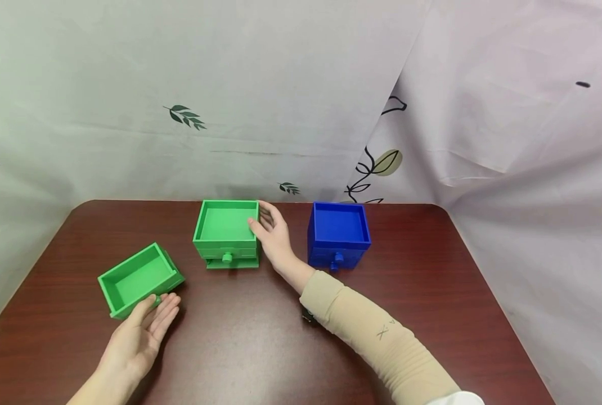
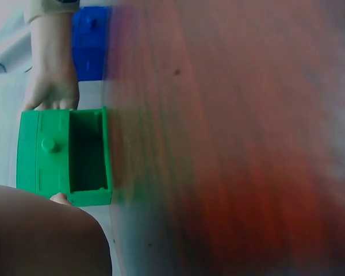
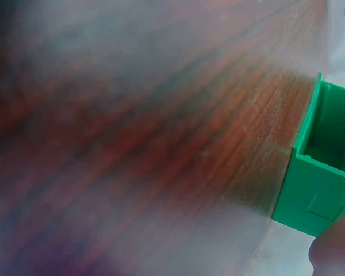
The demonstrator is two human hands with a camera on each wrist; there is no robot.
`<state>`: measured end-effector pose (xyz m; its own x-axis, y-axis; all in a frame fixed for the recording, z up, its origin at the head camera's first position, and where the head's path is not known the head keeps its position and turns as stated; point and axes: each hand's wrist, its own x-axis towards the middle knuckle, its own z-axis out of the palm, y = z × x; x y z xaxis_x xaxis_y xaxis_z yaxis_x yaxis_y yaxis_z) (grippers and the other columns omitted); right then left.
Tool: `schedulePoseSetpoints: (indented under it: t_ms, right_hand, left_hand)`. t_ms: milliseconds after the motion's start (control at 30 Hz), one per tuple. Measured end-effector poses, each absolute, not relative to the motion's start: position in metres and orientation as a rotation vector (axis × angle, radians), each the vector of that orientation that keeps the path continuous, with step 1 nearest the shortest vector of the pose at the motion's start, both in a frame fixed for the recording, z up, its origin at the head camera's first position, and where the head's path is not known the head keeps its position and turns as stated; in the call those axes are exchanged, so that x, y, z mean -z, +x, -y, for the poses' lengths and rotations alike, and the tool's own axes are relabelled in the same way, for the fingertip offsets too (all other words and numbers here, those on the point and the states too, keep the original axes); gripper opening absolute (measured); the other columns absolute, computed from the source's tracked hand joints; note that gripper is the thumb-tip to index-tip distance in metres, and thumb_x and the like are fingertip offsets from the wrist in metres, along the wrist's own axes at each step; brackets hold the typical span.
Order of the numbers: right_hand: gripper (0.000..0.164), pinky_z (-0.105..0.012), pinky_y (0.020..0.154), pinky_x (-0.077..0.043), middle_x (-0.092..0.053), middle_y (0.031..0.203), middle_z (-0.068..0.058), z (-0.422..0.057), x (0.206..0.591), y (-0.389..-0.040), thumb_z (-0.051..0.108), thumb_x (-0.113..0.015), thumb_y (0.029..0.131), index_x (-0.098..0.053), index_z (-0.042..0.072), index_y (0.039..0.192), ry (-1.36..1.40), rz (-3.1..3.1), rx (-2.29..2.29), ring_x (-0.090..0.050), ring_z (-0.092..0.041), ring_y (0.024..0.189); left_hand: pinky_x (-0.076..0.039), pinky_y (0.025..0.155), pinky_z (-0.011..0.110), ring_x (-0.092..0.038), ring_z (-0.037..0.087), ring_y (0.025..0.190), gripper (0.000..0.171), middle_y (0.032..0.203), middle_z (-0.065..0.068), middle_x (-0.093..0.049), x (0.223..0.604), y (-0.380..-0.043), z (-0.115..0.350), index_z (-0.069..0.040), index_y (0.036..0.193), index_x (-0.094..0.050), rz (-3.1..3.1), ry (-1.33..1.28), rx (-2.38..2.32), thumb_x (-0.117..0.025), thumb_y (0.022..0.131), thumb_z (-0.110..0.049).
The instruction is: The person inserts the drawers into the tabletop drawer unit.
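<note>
On the left of the table, in the head view, a loose green drawer (image 1: 138, 277) sits turned at an angle. My left hand (image 1: 138, 340) is at its front, palm partly up, with the drawer's small round knob between thumb and fingers. A green mini drawer cabinet (image 1: 226, 222) stands near the back edge; its lower slot is vacant, while a knobbed drawer front shows above. My right hand (image 1: 275, 236) grips the cabinet's right wall, thumb over the top rim and fingers outside. That vacant slot (image 2: 87, 152) also shows in the left wrist view.
A blue mini drawer cabinet (image 1: 338, 230) stands right of the green one, beside my right forearm. A small dark object (image 1: 308, 316) lies partly hidden under the right sleeve. Behind the brown table (image 1: 250, 349) hangs a pale patterned cloth (image 1: 281, 101).
</note>
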<state>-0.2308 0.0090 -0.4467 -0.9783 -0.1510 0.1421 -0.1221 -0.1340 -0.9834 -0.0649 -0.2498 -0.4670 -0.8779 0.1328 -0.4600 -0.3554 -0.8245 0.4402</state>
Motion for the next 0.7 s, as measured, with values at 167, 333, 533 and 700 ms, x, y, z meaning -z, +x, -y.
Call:
schedulePoseSetpoints:
  t_ms: [167, 333, 533, 700]
  right_hand:
    - [0.056, -0.042, 0.131, -0.039, -0.049, 0.157, -0.025, -0.009, 0.448, -0.231, 0.004, -0.062, 0.104, -0.043, -0.005, 0.156, -0.328, -2.063, 2.328, -0.045, -0.037, 0.151]
    - [0.056, -0.043, 0.131, -0.039, -0.049, 0.157, -0.025, -0.009, 0.446, -0.230, 0.004, -0.062, 0.104, -0.043, -0.005, 0.156, -0.328, -2.065, 2.330, -0.046, -0.037, 0.151]
    - [0.056, -0.042, 0.131, -0.039, -0.049, 0.158, -0.024, -0.009, 0.446, -0.230, 0.004, -0.062, 0.104, -0.043, -0.004, 0.157, -0.326, -2.064, 2.321, -0.045, -0.036, 0.151]
    - [0.056, -0.042, 0.131, -0.039, -0.048, 0.158, -0.024, -0.009, 0.448, -0.230, 0.005, -0.062, 0.105, -0.043, -0.004, 0.157, -0.335, -2.071, 2.312, -0.045, -0.036, 0.152]
  left_hand:
    - [-0.063, 0.099, 0.023, -0.079, 0.014, 0.102, 0.031, 0.108, 0.005, -0.080, 0.468, -0.059, 0.246, -0.010, 0.103, -0.070, -0.896, -0.601, -2.627, -0.044, 0.115, -0.020]
    - [-0.062, 0.100, 0.022, -0.079, 0.013, 0.105, 0.031, 0.111, 0.003, -0.080, 0.471, -0.053, 0.241, -0.012, 0.106, -0.070, -0.956, -0.557, -2.592, -0.042, 0.116, -0.020]
    - [-0.061, 0.102, 0.021, -0.077, 0.009, 0.108, 0.032, 0.114, 0.000, -0.080, 0.478, -0.047, 0.237, -0.015, 0.109, -0.070, -1.103, -0.516, -2.522, -0.039, 0.117, -0.019]
    - [-0.060, 0.103, 0.020, -0.076, 0.006, 0.108, 0.026, 0.114, -0.003, -0.078, 0.482, -0.043, 0.232, -0.019, 0.112, -0.064, -1.264, -0.585, -2.420, -0.039, 0.117, -0.020]
